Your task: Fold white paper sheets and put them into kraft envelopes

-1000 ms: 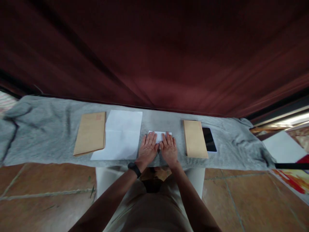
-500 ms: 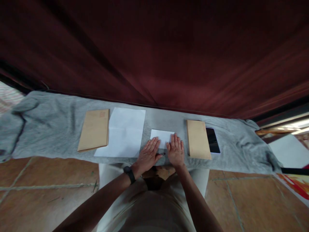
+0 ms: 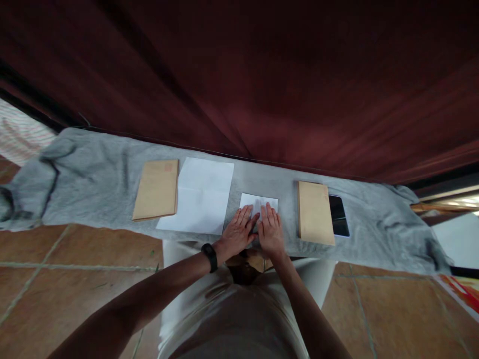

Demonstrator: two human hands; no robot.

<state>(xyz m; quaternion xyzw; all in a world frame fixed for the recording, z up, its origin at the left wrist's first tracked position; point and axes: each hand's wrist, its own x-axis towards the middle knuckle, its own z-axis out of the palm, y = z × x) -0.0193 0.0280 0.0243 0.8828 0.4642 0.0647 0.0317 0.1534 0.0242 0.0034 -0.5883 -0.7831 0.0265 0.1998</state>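
A small folded white sheet of paper (image 3: 259,199) lies on the grey cloth near its front edge. My left hand (image 3: 239,229) rests flat on the paper's left part, fingers stretched out; a dark band is on that wrist. Close beside it, my right hand (image 3: 271,232) presses flat on the right part with straight fingers. Both hands hide the paper's lower part. To the left of my hands is a larger white sheet (image 3: 204,194) with a crease across it. A brown envelope stack (image 3: 156,189) overlaps that sheet's left edge.
Right of my hands, another brown envelope stack (image 3: 316,213) lies beside a dark phone (image 3: 339,215). The grey cloth (image 3: 101,184) covers a long narrow surface. A dark red curtain-like panel (image 3: 239,89) rises behind it. Tiled floor (image 3: 93,294) shows in front.
My hands have drawn closer together on the small paper, the left one sliding toward the right. The whole view has shifted slightly.
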